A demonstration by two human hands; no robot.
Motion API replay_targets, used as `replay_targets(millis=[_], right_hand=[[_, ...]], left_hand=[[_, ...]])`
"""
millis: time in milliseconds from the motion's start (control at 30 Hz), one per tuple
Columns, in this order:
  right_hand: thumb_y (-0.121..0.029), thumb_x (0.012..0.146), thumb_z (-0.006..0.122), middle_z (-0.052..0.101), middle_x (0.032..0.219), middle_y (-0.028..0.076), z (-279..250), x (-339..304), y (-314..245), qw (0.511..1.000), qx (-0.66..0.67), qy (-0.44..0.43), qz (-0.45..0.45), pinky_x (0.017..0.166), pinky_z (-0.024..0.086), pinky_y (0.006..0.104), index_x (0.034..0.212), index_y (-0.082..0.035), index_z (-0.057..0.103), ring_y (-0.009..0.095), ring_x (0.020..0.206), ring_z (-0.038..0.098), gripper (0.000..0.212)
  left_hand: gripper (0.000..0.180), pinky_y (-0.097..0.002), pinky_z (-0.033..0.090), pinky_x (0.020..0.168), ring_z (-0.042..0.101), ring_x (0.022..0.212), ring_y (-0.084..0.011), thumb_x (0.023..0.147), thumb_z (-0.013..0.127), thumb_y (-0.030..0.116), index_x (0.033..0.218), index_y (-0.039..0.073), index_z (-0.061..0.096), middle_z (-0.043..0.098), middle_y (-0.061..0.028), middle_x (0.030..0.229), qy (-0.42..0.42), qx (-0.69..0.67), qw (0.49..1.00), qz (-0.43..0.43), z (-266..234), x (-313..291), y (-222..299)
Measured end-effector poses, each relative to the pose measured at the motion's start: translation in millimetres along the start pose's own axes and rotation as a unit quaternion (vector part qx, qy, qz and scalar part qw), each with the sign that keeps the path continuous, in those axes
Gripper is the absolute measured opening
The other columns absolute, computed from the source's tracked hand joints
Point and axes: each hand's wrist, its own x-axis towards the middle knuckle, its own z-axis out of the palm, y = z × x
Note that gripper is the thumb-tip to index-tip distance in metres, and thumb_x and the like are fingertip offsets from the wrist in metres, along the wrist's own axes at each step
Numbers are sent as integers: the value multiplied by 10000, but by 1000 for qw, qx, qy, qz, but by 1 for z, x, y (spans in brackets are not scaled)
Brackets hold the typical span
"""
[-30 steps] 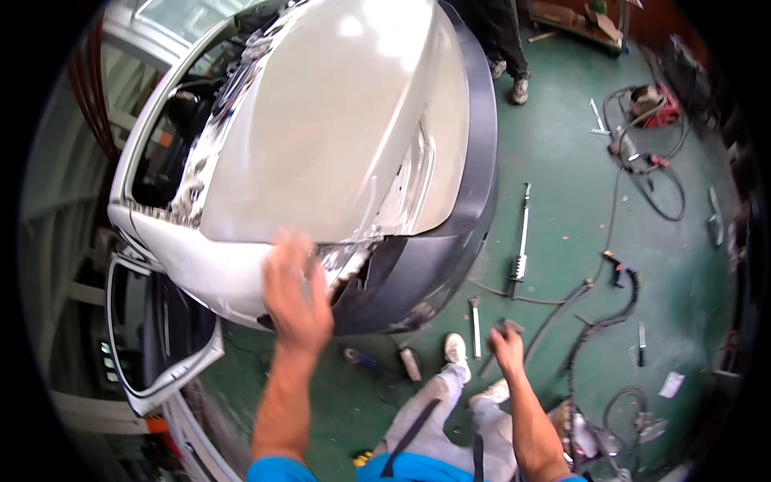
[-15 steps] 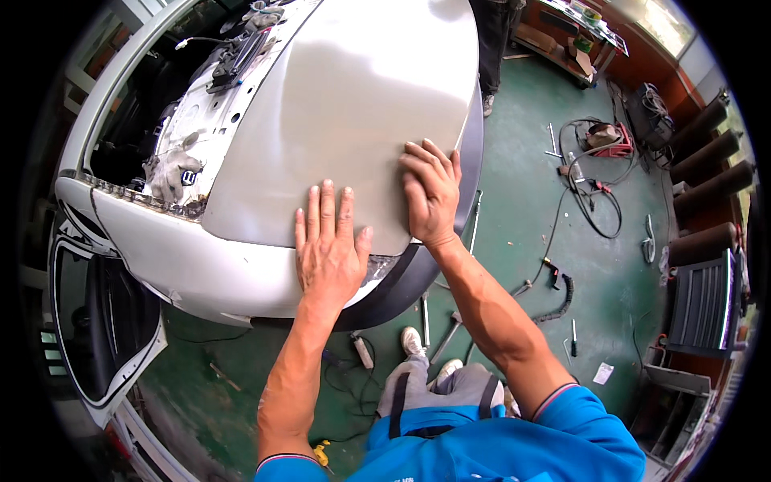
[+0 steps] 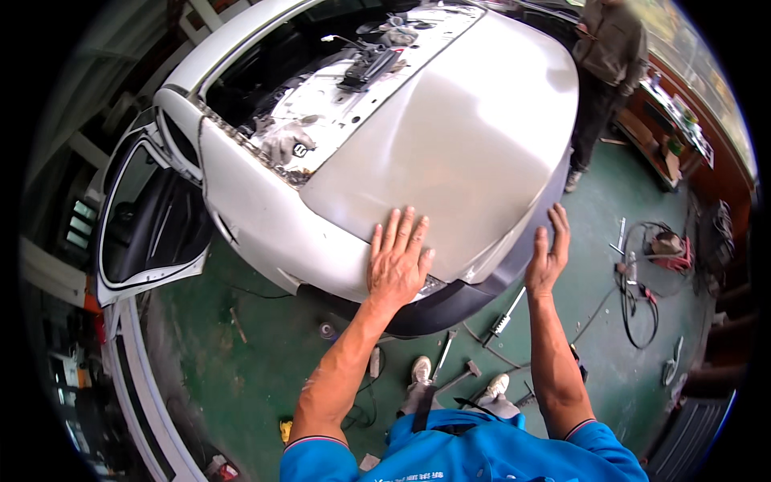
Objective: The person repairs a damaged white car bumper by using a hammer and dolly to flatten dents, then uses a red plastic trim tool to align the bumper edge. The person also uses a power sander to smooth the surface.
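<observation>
A pale grey-beige trunk lid (image 3: 450, 153) lies closed on a white car body (image 3: 257, 201). Flat on the lid's near left corner rests my left hand (image 3: 397, 261), fingers stretched and slightly spread. My right hand (image 3: 550, 255) is held at the car's right rear, by the outer edge of the dark bumper (image 3: 434, 309). Its thumb stands apart from the raised fingers, and it holds nothing. Whether it touches the bumper I cannot tell. Grey work gloves (image 3: 289, 143) lie on the bare white panel in front of the lid.
Another person (image 3: 606, 64) stands beyond the car's far right corner. An open car door (image 3: 152, 217) juts out at left. On the green floor lie a hammer (image 3: 462, 373), a metal rod tool (image 3: 502, 321) and looped cables (image 3: 638, 317). A cluttered workbench (image 3: 666, 120) stands at far right.
My right hand has come off the lid and moved right, its fingers straightening. My left hand stays flat on the near left corner. The view has shifted, showing more of the left side.
</observation>
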Motion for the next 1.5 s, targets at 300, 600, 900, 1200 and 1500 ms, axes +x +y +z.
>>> replay_targets(millis=[300,600,900,1200,1500], right_hand=[[-148,874,652,650,1360,93,67,18,-14,995,-65,-73,-30,1226,197,545,1221,-94,676,324,1338,539,352],[-72,844,618,666,1329,110,71,27,-18,988,-104,-106,-30,1212,220,552,1143,-61,688,340,1319,554,307],[-95,834,625,681,1292,103,66,35,-26,982,-147,-120,-8,1194,243,548,1050,-73,698,338,1294,575,229],[-117,828,667,700,1258,80,59,41,-20,988,-129,-78,-20,1178,284,543,1057,-85,712,304,1267,598,236],[-474,1074,487,717,1186,211,-114,60,90,687,522,-255,436,1044,500,401,1318,71,603,280,1123,682,609]], left_hand=[[573,-601,279,1187,388,1470,-402,988,583,359,1479,68,537,456,-183,1574,-10,-3,1000,7,-4,5,1],[1006,-495,379,1158,407,1422,-422,785,845,374,1546,-27,323,422,-276,1535,131,29,976,-170,-17,256,-203],[402,-415,583,919,670,1152,-339,901,628,65,1293,-12,587,647,-181,1328,183,188,964,52,49,344,-277],[582,-416,553,993,665,1205,-371,795,737,-32,1363,-26,609,671,-211,1327,303,61,942,129,-34,304,-185],[467,-460,565,977,710,1127,-409,801,720,-86,1262,-79,645,705,-291,1206,119,-253,952,122,-93,37,106]])
